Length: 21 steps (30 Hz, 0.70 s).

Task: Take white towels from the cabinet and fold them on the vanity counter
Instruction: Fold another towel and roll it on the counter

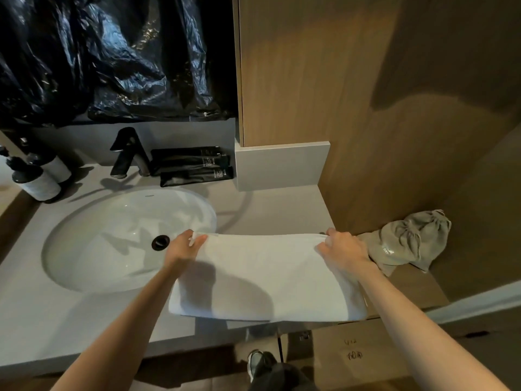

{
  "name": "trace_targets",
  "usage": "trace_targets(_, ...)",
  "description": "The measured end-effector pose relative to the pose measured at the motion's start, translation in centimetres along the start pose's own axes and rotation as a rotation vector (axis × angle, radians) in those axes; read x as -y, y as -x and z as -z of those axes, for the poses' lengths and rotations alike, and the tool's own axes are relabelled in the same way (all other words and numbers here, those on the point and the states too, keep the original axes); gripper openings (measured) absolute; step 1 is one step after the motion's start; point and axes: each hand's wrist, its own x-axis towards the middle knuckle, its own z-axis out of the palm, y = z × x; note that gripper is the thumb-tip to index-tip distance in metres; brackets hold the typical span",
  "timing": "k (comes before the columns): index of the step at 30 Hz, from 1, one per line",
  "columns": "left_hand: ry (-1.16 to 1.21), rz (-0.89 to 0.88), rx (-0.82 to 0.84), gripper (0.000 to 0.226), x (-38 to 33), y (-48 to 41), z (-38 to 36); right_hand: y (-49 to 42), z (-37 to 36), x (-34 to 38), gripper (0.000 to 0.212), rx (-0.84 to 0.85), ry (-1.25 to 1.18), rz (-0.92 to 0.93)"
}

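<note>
Mid-fold: our left hand (186, 245) and right hand (342, 246) pinch the white towel's (267, 277) far corners on the surface (282, 210); next, fold across.

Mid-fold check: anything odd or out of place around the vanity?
Yes: crinkled black plastic sheeting covers the wall above the sink, where a mirror would normally be. The far left corner of the white towel hangs over the sink, not the counter. Nothing looks spilled.

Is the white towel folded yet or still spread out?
Folded at least once: the white towel shows a rounded near edge; left hand and right hand pinch its far corners.
</note>
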Motion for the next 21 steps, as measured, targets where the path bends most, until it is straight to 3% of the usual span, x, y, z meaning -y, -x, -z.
trace_targets(6, -0.018, 0.070, -0.006, 0.028, 0.2, -1.4, -1.3, -1.0, -1.9, -0.2, 0.035, -0.029, 0.093, -0.024)
trace_targets(9, -0.051, 0.065, -0.097, 0.028, -0.2, -0.7, -1.4, -0.4, -2.7, 0.2, 0.049, -0.107, 0.123, -0.020)
trace_targets(13, -0.277, -0.362, -0.368, 0.032, -1.9, 1.3, -2.5, 1.4, -3.3, 3.0, 0.059, -0.311, 0.056, 0.257)
trace_targets(16, -0.340, -0.616, -0.273, 0.038, -4.0, 4.4, -6.2, 3.4, -4.4, 7.3, 0.058, -0.217, -0.051, 0.353)
trace_targets(21, -0.546, -0.480, 0.022, 0.054, -3.2, 7.1, -10.6, 4.6, -9.5, 9.4, 0.054, -0.032, 0.036, 0.226)
